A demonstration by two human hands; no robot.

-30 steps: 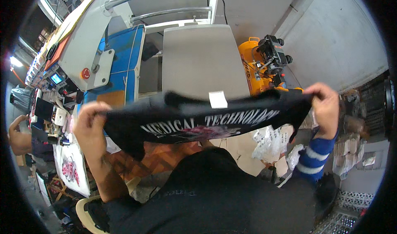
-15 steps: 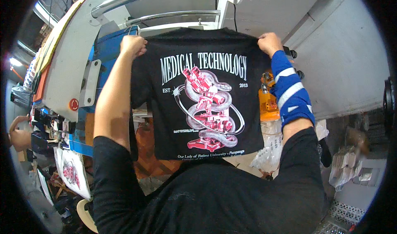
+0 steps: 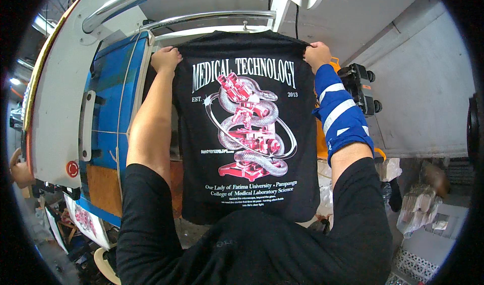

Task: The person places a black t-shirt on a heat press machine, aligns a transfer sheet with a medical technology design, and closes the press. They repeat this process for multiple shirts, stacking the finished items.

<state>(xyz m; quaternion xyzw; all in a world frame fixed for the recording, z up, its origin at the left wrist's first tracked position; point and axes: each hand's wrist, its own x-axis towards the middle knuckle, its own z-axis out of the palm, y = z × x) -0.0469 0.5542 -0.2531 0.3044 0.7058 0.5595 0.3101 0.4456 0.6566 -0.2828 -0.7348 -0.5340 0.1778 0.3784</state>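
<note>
I hold a black T-shirt (image 3: 247, 134) up flat in front of me, its printed side toward me: white lettering and a red and silver picture of a snake wound around a microscope. My left hand (image 3: 165, 59) grips its top left corner. My right hand (image 3: 317, 54) grips its top right corner; a blue sleeve with white stripes covers that forearm. The shirt hangs down to my chest and hides what lies behind it.
A blue and white printing machine (image 3: 108, 108) with curved metal rails (image 3: 191, 18) stands at the left and above. An orange device with a black head (image 3: 359, 86) sits at the right. Another person's hand (image 3: 20, 168) shows at the far left. Plastic-wrapped items (image 3: 418, 204) lie at lower right.
The shirt, bunched and stretched sideways a second ago, has been raised and spread open. Both hands moved up and closer together, still gripping its corners.
</note>
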